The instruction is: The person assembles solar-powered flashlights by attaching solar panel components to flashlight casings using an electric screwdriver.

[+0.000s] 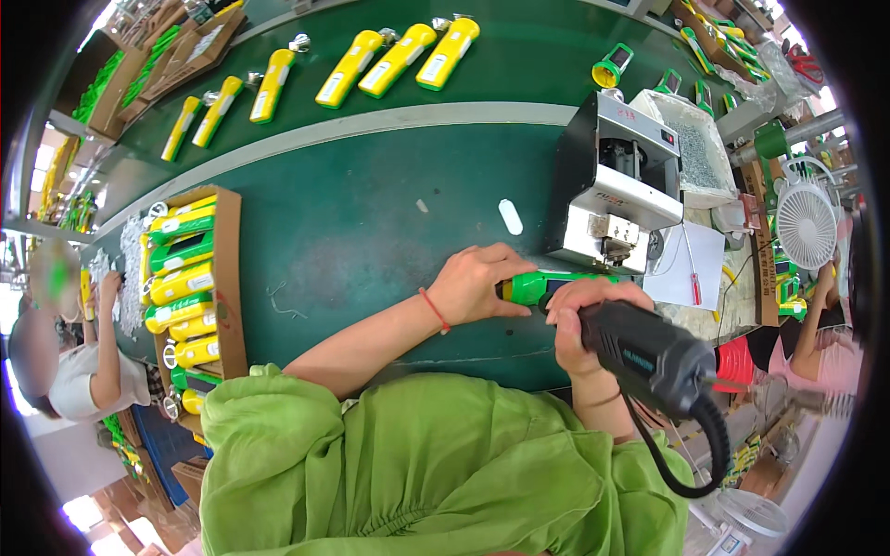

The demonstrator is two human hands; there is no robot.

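Note:
My left hand is closed round one end of a green and yellow flashlight-like device, which lies on the green work surface near me. A black electric screwdriver is gripped in my right hand, its cord curling down toward me. The screwdriver's front points at the device, but my fingers hide its tip and part of the device. Just beyond the device stands a black and silver screw feeder machine. A small white oval piece lies flat on the table beyond my left hand.
On the left stands a cardboard box packed with yellow and green devices. Several yellow flashlights lie along the far belt. A white bin of screws, a red-handled screwdriver and a white fan are at right. Co-workers sit on both sides.

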